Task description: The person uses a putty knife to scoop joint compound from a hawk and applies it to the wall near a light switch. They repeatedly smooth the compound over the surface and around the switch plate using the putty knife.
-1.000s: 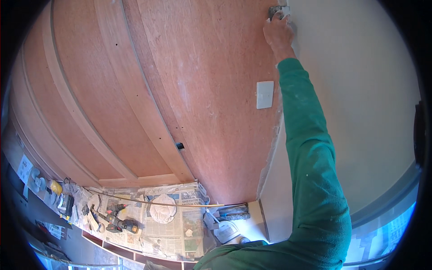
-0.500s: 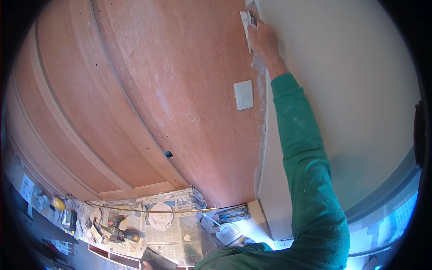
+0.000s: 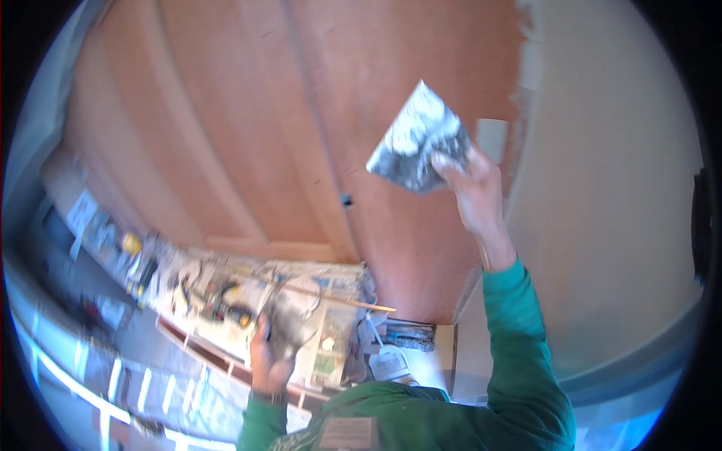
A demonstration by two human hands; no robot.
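Note:
My right hand (image 3: 473,191) grips a wide triangular putty knife (image 3: 404,153), its blade smeared with white filler, held up in front of the wooden panel wall (image 3: 409,41). Low in the middle, my left hand (image 3: 267,362) holds a dark flat plate (image 3: 288,322), blurred by motion, above the newspaper-covered surface (image 3: 333,338). To the right of the putty knife is a white wall plate (image 3: 492,140), beside a rough pale filler strip (image 3: 523,83) where the panelling meets the pale wall (image 3: 605,188).
Power drills (image 3: 229,304) and other tools lie on the newspapers, near a yellow object (image 3: 131,243). A long rod (image 3: 361,304) crosses them. A white dustpan (image 3: 389,363) sits in the lower corner. A ladder-like white frame (image 3: 113,379) runs along the lower left.
My right hand has come down and back from the top of the wall seam with the putty knife. My left hand has risen into view with the dark plate. The view has shifted.

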